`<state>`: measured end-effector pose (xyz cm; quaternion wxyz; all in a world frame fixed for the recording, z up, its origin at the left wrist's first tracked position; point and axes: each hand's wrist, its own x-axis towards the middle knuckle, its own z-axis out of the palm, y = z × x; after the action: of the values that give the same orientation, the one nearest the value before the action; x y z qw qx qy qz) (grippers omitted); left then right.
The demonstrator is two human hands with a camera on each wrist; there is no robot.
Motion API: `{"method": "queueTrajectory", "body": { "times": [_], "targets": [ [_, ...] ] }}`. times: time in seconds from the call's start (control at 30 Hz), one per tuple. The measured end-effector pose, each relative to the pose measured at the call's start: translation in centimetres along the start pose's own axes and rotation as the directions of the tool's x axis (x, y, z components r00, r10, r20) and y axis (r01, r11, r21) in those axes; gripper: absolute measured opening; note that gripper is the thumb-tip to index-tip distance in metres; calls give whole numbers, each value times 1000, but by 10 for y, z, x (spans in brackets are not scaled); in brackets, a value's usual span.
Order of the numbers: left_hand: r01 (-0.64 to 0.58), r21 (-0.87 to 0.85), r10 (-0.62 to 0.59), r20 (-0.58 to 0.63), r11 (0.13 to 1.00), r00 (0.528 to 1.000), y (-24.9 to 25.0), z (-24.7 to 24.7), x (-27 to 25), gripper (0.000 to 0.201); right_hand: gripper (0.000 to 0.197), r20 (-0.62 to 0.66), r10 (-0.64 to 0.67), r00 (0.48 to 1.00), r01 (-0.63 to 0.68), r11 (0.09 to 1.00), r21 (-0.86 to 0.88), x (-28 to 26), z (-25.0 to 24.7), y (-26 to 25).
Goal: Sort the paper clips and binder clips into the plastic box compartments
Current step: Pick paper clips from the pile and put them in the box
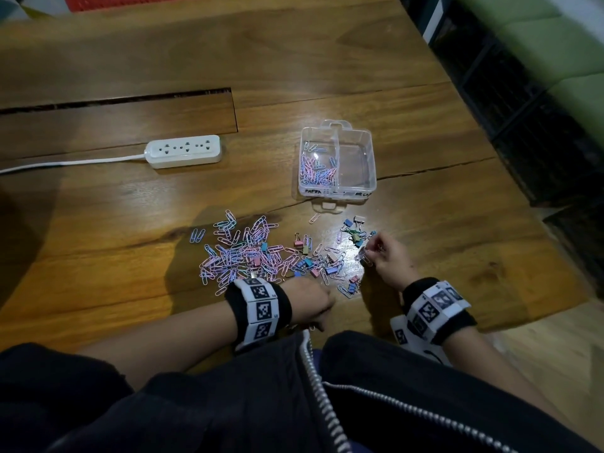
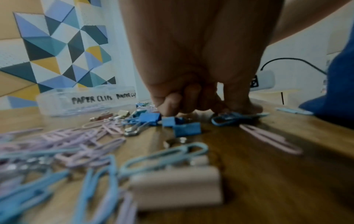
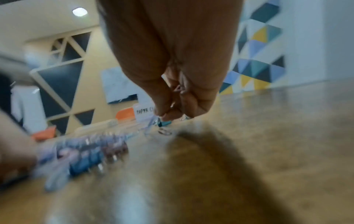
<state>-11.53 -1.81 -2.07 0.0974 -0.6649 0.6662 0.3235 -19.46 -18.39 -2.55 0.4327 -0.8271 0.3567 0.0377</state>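
Observation:
A clear plastic box [image 1: 369,148] stands on the wooden table; its left compartment holds paper clips [image 1: 317,171] and its right one is bare. The box front [image 2: 57,104] reads "PAPER CLIPS" and "BINDER CL". A mixed pile of pastel paper clips and small binder clips [image 1: 255,253] lies nearer me. My right hand [image 1: 372,253] pinches a few paper clips [image 1: 363,256] just above a small group of binder clips [image 1: 354,232]. My left hand [image 1: 327,300] is low at the pile's near edge, fingers curled, thumb tip pressing a blue paper clip [image 2: 229,119].
A white power strip [image 1: 184,153] with its cable lies to the left of the box. A long dark slot [image 1: 130,99] cuts the tabletop behind it. The table's right edge [image 1: 510,165] drops to a dark floor. My dark jacket covers the near edge.

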Motion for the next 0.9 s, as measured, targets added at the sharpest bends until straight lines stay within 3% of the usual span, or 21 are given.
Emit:
{"method": "queueTrajectory", "body": {
  "times": [0.07, 0.13, 0.2, 0.27, 0.37, 0.47, 0.6, 0.67, 0.77, 0.9],
  "targets": [
    [53, -18, -54, -31, 998, 998, -4, -1, -1, 43, 16, 8, 60, 998, -60, 979, 195, -1, -7, 1],
    [100, -245, -127, -96, 964, 987, -11, -8, -6, 35, 20, 37, 114, 993, -120, 936, 331, -3, -12, 0],
    [112, -476, -201, -139, 872, 970, -21, -20, -11, 20, 23, 71, 170, 983, -181, 837, 516, -6, -16, -1],
    [119, -617, -261, -146, 778, 954, -33, -30, -15, 22, 23, 79, 218, 973, -215, 719, 661, -7, -18, 0],
    [103, -757, -270, -100, 645, 958, -41, -33, -23, 17, 23, 82, 241, 967, -232, 700, 676, -7, -16, 3],
    [119, -644, -200, -55, 756, 978, -35, -27, -29, 23, 26, 100, 209, 973, -226, 768, 599, -8, -16, 6],
    [25, -175, -35, -53, 984, 998, -18, -6, -30, 39, 28, 146, 192, 971, -241, 781, 576, -9, -17, 10],
    [6, -32, -8, -40, 999, 999, -13, 1, -29, 41, 20, 177, 194, 965, -260, 789, 556, -10, -16, 10],
    [0, -24, -1, -68, 1000, 998, -14, 5, -24, 32, 19, 225, 169, 960, -263, 824, 501, -15, -14, 7],
    [52, -51, -53, -17, 997, 998, -16, 1, -20, 38, 30, 207, 73, 976, -114, 974, 194, -25, 0, 1]
  ]
}}
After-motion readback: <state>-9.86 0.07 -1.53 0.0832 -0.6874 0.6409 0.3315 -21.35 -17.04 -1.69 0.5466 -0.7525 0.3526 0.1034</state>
